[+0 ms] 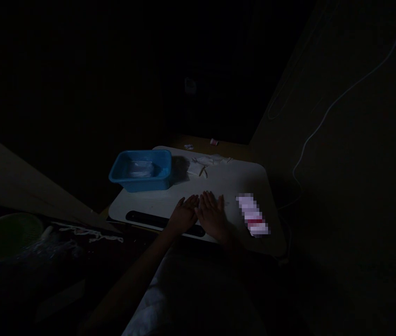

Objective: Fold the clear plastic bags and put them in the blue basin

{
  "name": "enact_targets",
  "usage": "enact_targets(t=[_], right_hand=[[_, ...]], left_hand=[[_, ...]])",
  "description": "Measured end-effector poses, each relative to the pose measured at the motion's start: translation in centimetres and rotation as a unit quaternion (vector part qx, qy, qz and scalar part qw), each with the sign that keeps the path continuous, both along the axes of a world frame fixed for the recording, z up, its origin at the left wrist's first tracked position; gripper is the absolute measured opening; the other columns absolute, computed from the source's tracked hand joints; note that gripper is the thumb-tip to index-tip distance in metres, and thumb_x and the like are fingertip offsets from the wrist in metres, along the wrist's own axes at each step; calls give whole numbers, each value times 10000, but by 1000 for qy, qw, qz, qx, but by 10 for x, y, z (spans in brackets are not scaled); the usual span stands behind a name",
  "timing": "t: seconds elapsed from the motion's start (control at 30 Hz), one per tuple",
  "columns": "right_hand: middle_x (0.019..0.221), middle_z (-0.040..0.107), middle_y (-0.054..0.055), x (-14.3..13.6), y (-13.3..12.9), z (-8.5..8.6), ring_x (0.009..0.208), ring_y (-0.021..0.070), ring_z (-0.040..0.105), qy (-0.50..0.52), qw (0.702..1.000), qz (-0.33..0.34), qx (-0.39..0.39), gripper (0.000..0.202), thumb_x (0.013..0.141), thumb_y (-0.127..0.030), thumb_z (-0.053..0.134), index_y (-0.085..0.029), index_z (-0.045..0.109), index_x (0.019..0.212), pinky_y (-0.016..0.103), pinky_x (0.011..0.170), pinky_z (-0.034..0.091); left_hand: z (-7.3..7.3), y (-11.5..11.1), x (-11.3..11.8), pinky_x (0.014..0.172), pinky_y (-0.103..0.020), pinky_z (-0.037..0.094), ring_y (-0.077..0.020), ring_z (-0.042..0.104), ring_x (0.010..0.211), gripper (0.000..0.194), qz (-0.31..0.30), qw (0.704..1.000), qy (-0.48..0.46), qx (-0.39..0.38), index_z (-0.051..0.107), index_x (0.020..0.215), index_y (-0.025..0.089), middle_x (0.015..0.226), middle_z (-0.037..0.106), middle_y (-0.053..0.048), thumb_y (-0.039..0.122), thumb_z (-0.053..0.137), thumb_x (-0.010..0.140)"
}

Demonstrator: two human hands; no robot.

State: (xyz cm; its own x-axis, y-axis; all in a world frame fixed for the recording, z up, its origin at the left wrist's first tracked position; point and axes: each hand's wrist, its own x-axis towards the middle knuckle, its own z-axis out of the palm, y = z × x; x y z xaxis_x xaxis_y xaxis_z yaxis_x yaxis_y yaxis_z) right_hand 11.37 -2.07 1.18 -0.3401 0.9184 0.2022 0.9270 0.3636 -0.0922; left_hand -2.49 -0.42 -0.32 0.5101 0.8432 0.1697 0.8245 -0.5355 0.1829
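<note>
In dim light, my left hand (183, 214) and my right hand (212, 214) rest side by side near the front edge of a white table (233, 186). Both have their fingers stretched out, and neither holds anything. Their inner edges touch or nearly touch. A blue plastic basin (147, 184) stands to the left, with a clear plastic package (140, 169) inside. Beyond my hands lies a crumpled white, glove-like heap (205, 163). On the right is a pixelated, lit rectangle (253, 214) that looks like a phone.
A dark slot (152, 218) runs along the table's front edge. A green basket (12, 235) and clear plastic sit at the lower left. A white cable (327, 112) hangs down the right wall. Small wrappers (214, 142) lie behind the table.
</note>
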Motion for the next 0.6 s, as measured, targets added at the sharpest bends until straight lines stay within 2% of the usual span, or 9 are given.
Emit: enact_targets(t=[0.2,0.4,0.6], right_hand=[[1413,309,131,0,2,-13,1339,229,192,6,1000,4,-11,561,925,-419,149,-94,352,1335,537,1063,-3],[1403,324,146,19,-4,-21,1328,245,222,-2,999,-33,30,546,924,-406,191,-78,361,1326,551,1058,5],[1391,343,154,32,-4,-24,1320,261,238,-10,996,-79,39,537,919,-395,216,-71,379,1315,574,1044,62]], left_hand=[[-3,0,0,1042,-440,253,-215,328,1283,477,4,1000,8,0,405,1301,134,1375,383,-116,234,382,836],[-5,-1,1,1031,-453,271,-228,342,1275,441,-2,1000,4,21,440,1270,104,1363,393,-139,259,352,867],[-7,-1,2,1034,-453,268,-229,350,1271,432,3,999,-3,33,446,1268,115,1364,393,-135,281,341,884]])
